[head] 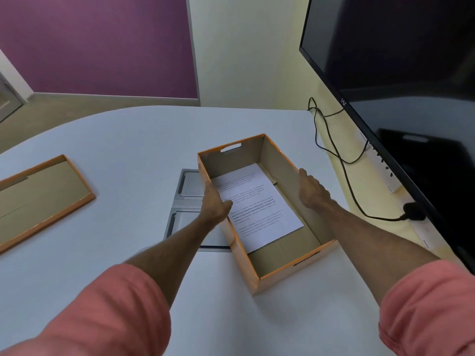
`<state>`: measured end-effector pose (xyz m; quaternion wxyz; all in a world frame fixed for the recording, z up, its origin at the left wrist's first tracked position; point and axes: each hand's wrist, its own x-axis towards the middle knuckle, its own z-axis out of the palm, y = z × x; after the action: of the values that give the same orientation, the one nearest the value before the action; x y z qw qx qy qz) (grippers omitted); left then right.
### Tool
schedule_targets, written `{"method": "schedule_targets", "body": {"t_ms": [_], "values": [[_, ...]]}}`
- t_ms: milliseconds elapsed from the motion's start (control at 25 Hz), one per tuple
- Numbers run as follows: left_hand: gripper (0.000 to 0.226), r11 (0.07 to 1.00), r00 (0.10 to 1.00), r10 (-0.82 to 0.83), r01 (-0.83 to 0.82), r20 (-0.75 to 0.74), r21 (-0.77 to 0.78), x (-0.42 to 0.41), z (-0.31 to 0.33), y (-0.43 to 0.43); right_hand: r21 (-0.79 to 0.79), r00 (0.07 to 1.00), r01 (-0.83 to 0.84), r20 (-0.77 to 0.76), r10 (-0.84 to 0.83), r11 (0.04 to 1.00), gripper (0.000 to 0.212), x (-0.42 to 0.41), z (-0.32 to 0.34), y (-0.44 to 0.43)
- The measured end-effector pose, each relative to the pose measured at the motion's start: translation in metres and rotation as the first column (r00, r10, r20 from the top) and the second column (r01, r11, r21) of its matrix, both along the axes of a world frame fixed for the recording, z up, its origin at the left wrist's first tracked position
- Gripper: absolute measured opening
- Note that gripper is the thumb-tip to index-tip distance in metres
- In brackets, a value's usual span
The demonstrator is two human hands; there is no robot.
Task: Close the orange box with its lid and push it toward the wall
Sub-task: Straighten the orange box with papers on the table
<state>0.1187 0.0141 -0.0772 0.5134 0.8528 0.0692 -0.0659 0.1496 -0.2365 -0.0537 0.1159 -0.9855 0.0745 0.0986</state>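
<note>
The orange box (290, 268) stands open on the white table, right of centre, with a printed sheet of paper (257, 209) lying inside. My left hand (214, 201) grips the box's left wall, thumb over the rim. My right hand (312, 190) presses against the outside of its right wall. The lid (43, 196) lies upside down at the table's left edge, far from both hands, orange rim up and brown inside showing.
A grey cable hatch (189, 199) is set in the table (115, 140) just left of the box. A large dark monitor (401, 73) hangs on the right wall, with black cables (331, 145) and a power strip (385, 168) beneath. Purple wall panel behind.
</note>
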Motion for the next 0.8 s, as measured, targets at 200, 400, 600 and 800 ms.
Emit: {"method": "schedule_targets", "body": {"t_ms": [200, 400, 600, 800], "values": [[0.053, 0.998, 0.997, 0.056, -0.054, -0.062, 0.028, -0.011, -0.004, 0.003, 0.11, 0.997, 0.073, 0.009, -0.074, 0.991, 0.06, 0.003, -0.003, -0.003], [0.04, 0.995, 0.989, 0.103, -0.103, -0.109, 0.009, -0.023, -0.004, 0.004, 0.213, 0.99, 0.136, 0.015, -0.143, 0.968, 0.058, -0.006, 0.003, 0.001], [0.04, 0.996, 0.996, 0.079, -0.08, -0.036, -0.029, -0.031, 0.02, 0.039, 0.329, 0.982, 0.167, 0.023, -0.185, 0.929, 0.057, -0.029, 0.018, 0.028], [0.039, 0.98, 0.979, 0.201, -0.201, 0.036, 0.003, -0.049, 0.056, 0.088, 0.46, 0.977, 0.172, 0.036, -0.212, 0.871, 0.061, -0.067, 0.047, 0.077]]}}
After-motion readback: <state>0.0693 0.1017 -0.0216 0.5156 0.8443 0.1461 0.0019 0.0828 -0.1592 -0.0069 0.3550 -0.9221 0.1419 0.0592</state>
